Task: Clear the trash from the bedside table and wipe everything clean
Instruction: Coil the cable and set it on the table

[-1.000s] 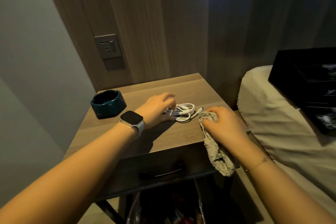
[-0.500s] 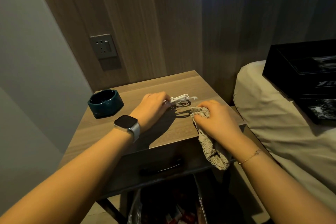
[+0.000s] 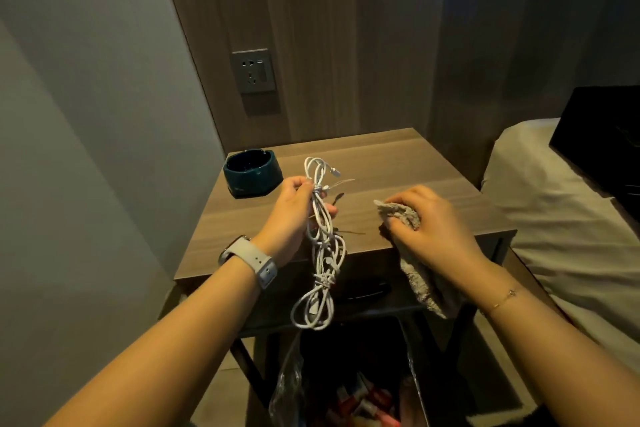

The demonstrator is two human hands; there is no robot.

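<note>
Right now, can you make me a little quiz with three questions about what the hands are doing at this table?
1. True or false: the left hand holds the bundle of white charging cable lifted off the wooden bedside table.
2. What does the right hand press on the tabletop? A) a sponge B) a fluffy grey cloth C) a paper towel
3. Fill in: the round dark teal ashtray sits near the table's back ____ corner.

Key
1. True; the cable hangs from the hand, its loops dangling in front of the drawer.
2. B; part of the cloth hangs over the front edge.
3. Left, below the grey wall socket.
</note>
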